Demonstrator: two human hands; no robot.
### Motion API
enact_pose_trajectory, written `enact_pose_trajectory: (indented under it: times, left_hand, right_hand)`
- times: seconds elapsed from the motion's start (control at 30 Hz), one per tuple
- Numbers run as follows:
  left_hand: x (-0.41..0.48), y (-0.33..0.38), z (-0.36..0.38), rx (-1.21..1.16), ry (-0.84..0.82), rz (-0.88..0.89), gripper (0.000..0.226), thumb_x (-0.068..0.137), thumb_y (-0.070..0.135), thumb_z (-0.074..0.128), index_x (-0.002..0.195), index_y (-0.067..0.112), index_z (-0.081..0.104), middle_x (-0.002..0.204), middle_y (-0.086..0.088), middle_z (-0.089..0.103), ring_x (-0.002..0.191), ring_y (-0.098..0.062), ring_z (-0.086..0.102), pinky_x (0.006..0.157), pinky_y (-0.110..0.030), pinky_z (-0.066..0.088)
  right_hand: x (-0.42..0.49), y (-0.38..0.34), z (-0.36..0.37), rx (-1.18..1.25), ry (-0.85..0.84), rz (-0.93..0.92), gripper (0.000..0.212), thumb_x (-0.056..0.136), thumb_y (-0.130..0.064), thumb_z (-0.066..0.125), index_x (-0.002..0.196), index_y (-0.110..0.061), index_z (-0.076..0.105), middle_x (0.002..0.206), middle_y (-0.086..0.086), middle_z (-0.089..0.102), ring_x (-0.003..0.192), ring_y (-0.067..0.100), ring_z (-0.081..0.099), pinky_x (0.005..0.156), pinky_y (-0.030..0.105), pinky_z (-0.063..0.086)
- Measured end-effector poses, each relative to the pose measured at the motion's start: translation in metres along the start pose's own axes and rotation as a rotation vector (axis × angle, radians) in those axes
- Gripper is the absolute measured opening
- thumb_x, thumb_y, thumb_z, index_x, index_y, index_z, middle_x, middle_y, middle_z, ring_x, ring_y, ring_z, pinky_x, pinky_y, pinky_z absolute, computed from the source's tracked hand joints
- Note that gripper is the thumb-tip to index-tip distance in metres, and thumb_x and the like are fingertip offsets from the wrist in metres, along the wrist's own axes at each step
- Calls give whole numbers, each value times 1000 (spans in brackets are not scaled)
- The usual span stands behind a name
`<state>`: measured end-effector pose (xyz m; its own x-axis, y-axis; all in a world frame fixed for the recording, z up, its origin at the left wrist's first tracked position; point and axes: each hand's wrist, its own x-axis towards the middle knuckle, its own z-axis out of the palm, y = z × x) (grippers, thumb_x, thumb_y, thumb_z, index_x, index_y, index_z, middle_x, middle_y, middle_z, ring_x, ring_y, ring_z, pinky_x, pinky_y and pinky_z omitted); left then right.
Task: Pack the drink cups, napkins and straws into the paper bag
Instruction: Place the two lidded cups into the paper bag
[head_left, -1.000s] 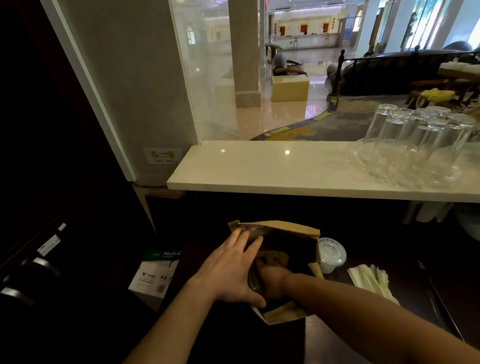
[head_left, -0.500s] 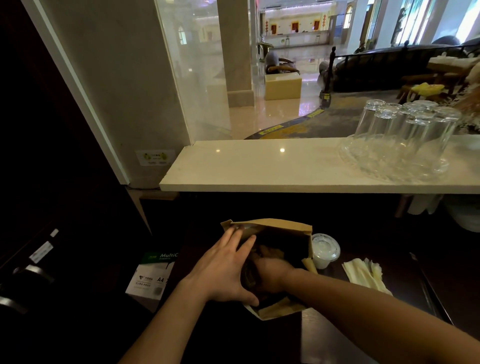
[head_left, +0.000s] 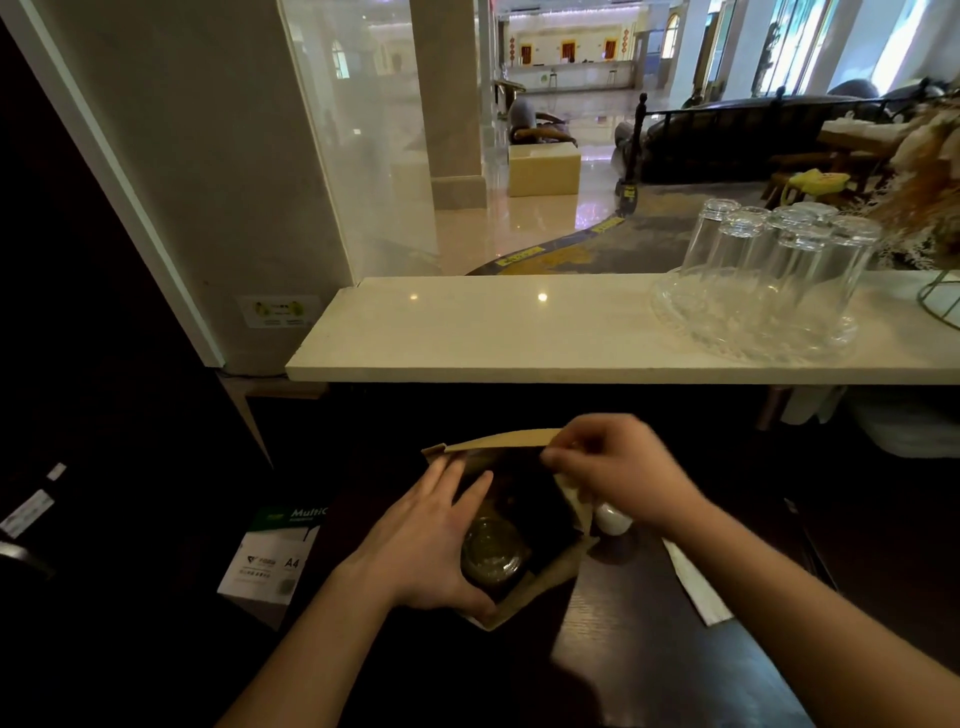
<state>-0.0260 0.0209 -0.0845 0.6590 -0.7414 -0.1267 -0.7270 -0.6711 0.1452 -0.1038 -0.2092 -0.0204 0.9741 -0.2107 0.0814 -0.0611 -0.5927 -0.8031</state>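
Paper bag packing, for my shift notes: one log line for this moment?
left hand: steadying paper bag | right hand: at rim | lidded cup: inside | second cup: outside

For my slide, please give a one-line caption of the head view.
Left hand steadies the paper bag holding a lidded cup; right hand is at its rim.

Daylight floods in from the lobby windows (head_left: 883, 47) ahead of you, glaring off the pale counter (head_left: 519, 332). The lower dark surface (head_left: 649, 649) sits in deep shadow. Your right hand (head_left: 618, 467) smears with motion blur; straight lines bow at the edges.
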Motion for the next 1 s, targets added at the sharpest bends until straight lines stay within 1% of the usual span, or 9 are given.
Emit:
enact_pose_trajectory:
  times: [0.07,0.13,0.17,0.23,0.3,0.4,0.53,0.7,1.0]
  left_hand:
    - [2,1,1,5,2,-3,136,49,84,66,148,40,-15,162,4,-17,139,-13,-29,110,-38,-1]
    - [3,1,0,9,2,-6,136,49,84,67,148,41,-16,161,4,-18,139,-13,-29,110,-38,-2]
    - [3,2,0,7,0,-6,136,50,83,68,148,41,-16,161,4,-19,139,-13,-30,110,-38,-3]
    - [3,3,0,4,-6,-3,135,51,82,68,148,41,-17,161,4,-21,138,-13,-31,109,-38,-4]
    - [2,3,-1,9,-16,-5,135,52,82,68,147,42,-19,160,4,-23,138,-13,-32,110,-38,-4]
    - [2,4,-2,15,-28,-11,134,53,81,69,146,42,-20,160,5,-24,138,-13,-33,110,-38,-3]
    - [3,5,-2,18,-38,-24,134,53,80,70,146,43,-20,159,5,-24,138,-14,-33,110,-39,-3]
    - [3,3,-2,-11,-59,-37,135,52,79,71,144,46,-22,159,7,-26,137,-14,-34,110,-42,-3]
    - [2,5,-3,-29,-82,-46,134,52,79,70,143,48,-23,157,10,-29,137,-14,-36,113,-45,-2]
  right_hand:
    - [12,27,-16,57,152,74,8,83,-29,73,76,-24,71,61,0,69,48,15,65,50,34,57]
    - [22,63,-19,-38,196,163,5,81,-27,74,80,-24,70,66,-2,71,51,15,67,56,40,60]
    - [27,81,-17,-109,183,215,11,79,-27,75,88,-23,70,73,-3,72,58,15,69,61,41,60]
    - [33,114,-9,-296,97,273,40,75,-31,76,112,-20,67,98,-1,72,84,18,70,76,38,58]
    - [37,139,0,-445,-1,281,68,71,-38,78,131,-17,55,122,7,63,108,25,61,87,37,52]
    - [43,161,13,-556,-53,293,90,64,-51,78,141,-21,42,135,10,48,122,34,45,95,43,46]
    - [51,177,25,-549,-96,337,108,60,-58,79,149,-26,27,148,10,32,133,38,29,102,48,40]
    - [56,183,35,-522,-124,355,114,61,-49,84,152,-26,19,151,9,31,135,38,29,104,48,39]
    - [46,189,37,-440,14,326,103,65,-47,80,150,-23,27,141,12,40,125,38,39,97,44,43]
